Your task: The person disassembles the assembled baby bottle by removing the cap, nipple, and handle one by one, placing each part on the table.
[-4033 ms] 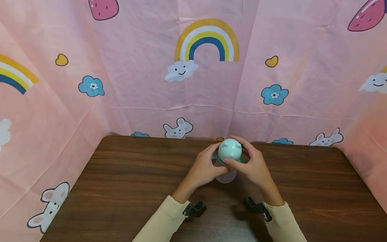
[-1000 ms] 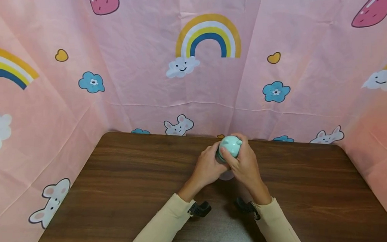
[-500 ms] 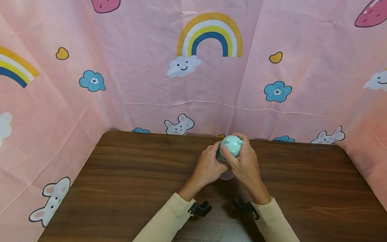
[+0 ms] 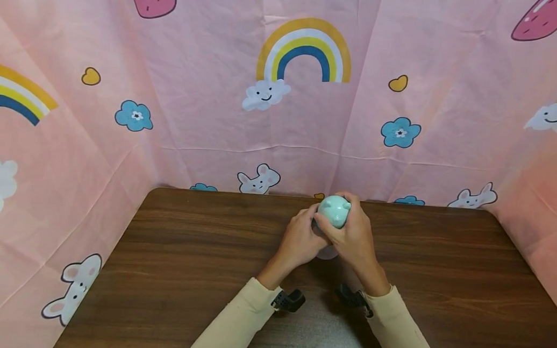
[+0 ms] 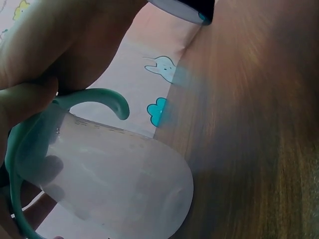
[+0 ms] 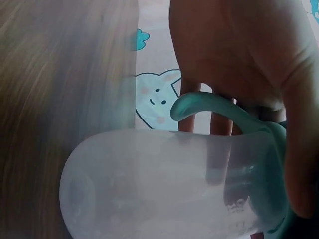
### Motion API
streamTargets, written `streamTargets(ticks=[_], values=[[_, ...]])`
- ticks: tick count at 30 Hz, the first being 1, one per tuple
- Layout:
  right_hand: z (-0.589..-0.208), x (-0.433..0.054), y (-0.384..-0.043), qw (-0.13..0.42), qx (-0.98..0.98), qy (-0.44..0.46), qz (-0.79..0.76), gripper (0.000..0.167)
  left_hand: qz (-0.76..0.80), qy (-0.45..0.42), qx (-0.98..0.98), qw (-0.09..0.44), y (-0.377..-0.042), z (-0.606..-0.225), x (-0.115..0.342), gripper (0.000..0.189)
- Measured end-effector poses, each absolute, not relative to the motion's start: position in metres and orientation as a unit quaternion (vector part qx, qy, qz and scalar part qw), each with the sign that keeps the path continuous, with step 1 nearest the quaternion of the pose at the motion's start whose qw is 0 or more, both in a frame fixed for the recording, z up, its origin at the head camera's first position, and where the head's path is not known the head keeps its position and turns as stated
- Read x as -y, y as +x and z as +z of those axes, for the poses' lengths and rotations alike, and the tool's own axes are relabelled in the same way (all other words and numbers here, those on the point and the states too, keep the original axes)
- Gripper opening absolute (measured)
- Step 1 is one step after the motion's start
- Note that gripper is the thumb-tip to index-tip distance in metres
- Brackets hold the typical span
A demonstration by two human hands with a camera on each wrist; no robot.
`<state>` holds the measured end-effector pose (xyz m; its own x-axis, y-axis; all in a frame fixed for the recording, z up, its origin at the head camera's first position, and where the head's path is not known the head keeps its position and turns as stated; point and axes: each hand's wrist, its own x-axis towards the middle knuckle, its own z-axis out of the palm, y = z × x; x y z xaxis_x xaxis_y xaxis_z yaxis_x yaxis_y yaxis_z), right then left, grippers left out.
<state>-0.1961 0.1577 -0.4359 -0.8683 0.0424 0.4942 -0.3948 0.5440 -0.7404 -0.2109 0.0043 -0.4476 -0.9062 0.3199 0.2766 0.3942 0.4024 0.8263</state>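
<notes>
A baby bottle with a translucent body [image 5: 124,174] stands near the back of the table, upright in the head view. On top is a round mint-green cap [image 4: 337,208] with two small ears. My right hand [image 4: 355,236] grips this cap, thumb across its near side and fingers round the far side. Lower down, my left hand [image 4: 299,238] holds the bottle around its neck. A green curved handle [image 6: 212,102] juts from the collar in both wrist views. In the head view the hands hide most of the body.
Beneath lies a dark brown wooden table [image 4: 197,255] with rounded back corners. Pink printed cloth [image 4: 195,93] surrounds its back and sides. A black wrist-camera mount [image 4: 289,301] sits on the left wrist, another mount [image 4: 350,297] on the right.
Since four seconds ago, my right hand has closed more tightly round the cap, and the cap's ears have turned rightward. During the last second, cap and hands shift only slightly right.
</notes>
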Motion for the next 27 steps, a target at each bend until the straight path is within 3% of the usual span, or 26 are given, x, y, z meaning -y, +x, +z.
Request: streamTargets(ticks=[3,14,27], values=[[-0.4354,-0.1561,-0.1956,0.236,0.849,0.09,0.464,0.072,-0.501,-0.212,0.838,0.036,-0.2112,-0.4478,-0.0044,0.07],[-0.4349,-0.1526,-0.1974,0.255,0.841,0.085,0.471,0.058,-0.512,-0.214,0.832,0.018,-0.2137,-0.4482,-0.0023,0.071],[-0.4338,-0.1527,-0.1987,0.256,0.84,0.078,0.472,0.054,-0.519,-0.213,0.828,0.018,-0.2149,-0.4495,-0.0025,0.071]])
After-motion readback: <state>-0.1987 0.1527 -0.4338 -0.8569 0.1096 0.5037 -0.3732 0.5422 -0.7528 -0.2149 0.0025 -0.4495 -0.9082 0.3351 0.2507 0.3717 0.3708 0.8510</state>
